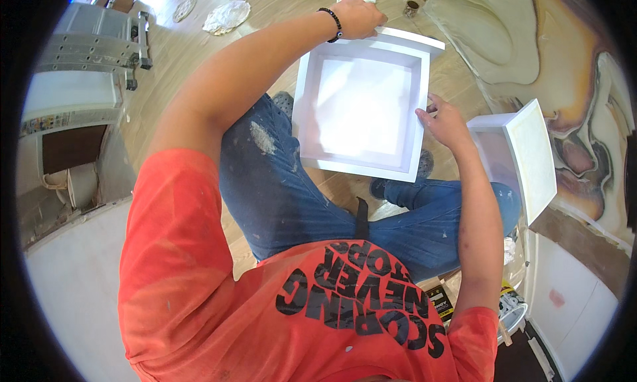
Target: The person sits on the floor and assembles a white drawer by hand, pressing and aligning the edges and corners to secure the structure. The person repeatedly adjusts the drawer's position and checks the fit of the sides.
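A white drawer (365, 110) rests over my bent legs, its hollow inside turned up and its wider front panel on the far side. My left hand (359, 18), with a dark beaded bracelet at the wrist, is closed over the left part of that panel's far edge; some of its fingers are hidden. At the drawer's right wall, my right hand (443, 122) grips the side with the thumb near the rim and the other fingers bent at the outside. A second white drawer (536, 158) stands tilted beyond my right knee.
A folded metal ladder (89, 47) lies at the far left. Crumpled whitish sheeting (227, 17) and a small tin (411, 9) are on the wooden floor. Near my right elbow stands a paint can (511, 307). A marble-patterned surface (564, 70) fills the far right.
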`<state>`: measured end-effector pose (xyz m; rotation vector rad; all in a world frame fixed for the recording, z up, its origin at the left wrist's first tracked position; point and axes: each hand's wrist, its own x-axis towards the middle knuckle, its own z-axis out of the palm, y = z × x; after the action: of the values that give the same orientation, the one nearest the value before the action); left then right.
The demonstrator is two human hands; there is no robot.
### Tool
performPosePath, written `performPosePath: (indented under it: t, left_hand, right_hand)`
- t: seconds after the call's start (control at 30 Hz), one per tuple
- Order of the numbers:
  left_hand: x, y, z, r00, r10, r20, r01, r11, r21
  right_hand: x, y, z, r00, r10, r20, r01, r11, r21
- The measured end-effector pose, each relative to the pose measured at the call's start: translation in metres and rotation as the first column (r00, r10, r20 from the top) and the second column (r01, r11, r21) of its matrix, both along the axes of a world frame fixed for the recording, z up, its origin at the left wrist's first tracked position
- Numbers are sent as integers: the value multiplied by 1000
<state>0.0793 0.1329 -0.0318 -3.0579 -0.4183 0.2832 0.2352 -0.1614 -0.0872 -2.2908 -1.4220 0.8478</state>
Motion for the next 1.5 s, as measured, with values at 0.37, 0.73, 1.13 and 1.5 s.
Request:
performPosePath:
  t: [0.37, 0.73, 1.13, 1.5]
  left_hand:
    - [-41, 21, -1, 990, 138, -12, -139, 987, -77]
    - [-111, 58, -3, 982, 189, -11, -189, 977, -96]
    - [-143, 70, -34, 936, 350, -37, -352, 928, -127]
    - [-140, 63, -61, 849, 527, 36, -507, 832, -223]
  right_hand:
    - [-4, 11, 9, 998, -33, 61, 34, 999, -13]
    - [-11, 33, 18, 975, -49, 216, 96, 972, -216]
    - [-12, 31, 14, 967, -4, 256, 48, 985, -166]
    - [-6, 29, 10, 973, 18, 229, 22, 984, -175]
